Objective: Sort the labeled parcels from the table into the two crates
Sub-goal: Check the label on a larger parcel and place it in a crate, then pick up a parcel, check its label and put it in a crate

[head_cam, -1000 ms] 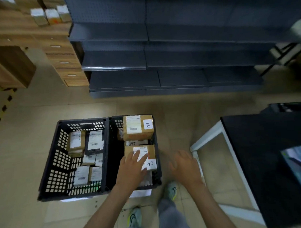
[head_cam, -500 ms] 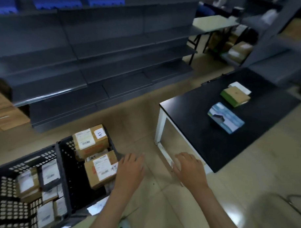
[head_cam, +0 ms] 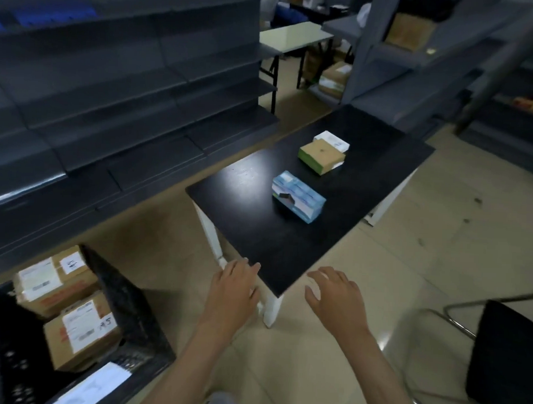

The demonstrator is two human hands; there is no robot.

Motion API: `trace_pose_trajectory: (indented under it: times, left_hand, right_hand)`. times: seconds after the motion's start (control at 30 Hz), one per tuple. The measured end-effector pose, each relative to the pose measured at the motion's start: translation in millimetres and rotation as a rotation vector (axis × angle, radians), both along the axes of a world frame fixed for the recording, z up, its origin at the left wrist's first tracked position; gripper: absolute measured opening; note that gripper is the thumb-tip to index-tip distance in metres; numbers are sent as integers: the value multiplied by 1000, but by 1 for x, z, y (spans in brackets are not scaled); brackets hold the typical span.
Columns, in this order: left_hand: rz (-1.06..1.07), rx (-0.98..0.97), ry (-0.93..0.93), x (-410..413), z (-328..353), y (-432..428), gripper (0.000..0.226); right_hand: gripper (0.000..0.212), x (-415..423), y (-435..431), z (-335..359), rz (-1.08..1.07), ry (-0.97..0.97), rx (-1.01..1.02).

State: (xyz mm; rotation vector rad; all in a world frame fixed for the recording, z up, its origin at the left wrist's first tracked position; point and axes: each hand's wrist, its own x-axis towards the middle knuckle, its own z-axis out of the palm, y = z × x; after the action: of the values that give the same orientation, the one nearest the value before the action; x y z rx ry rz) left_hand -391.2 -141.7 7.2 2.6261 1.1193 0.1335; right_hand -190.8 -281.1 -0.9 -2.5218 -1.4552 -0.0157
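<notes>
The person has swung from the black crate (head_cam: 128, 312) toward the black table (head_cam: 251, 246); both hands are empty and spread. The blue parcel (head_cam: 298, 196) lies ahead, long axis slanting right (right hand (head_cam: 334, 298) nearer than left hand (head_cam: 235, 287)).

The black crate (head_cam: 128, 312) runs off the left and bottom edges; the labels on its two brown parcels (head_cam: 74, 310) are too smeared to read; the white box (head_cam: 332, 139) sits half behind the tan box (head_cam: 321, 155).
</notes>
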Motion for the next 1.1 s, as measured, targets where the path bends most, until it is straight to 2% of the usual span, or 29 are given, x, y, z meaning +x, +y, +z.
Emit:
trace_pose_trajectory:
  times: [0.23, 0.47, 0.7, 0.87, 1.0, 1.1]
  left_hand:
    - [-35, -9, 19, 115, -1, 8, 53]
    - [-52, -58, 19, 242, -1, 51, 54]
    - [-36, -74, 72, 360, -1, 94, 52]
    - [29, -109, 101, 436, -10, 117, 57]
    - [136, -146, 114, 496, -17, 124, 58]
    - [233, -181, 112, 525, -20, 124, 57]
  right_hand:
    - [28, 106, 5, -3, -46, -37, 2]
    - [27, 223, 39, -3, -84, -27, -90]
    - [28, 345, 81, 3, -59, -62, -76]
    - [26, 430, 107, -9, -10, -10, -58]
    - [29, 503, 129, -22, 72, 81, -100]
    - [32, 547, 150, -28, 168, 72, -153]
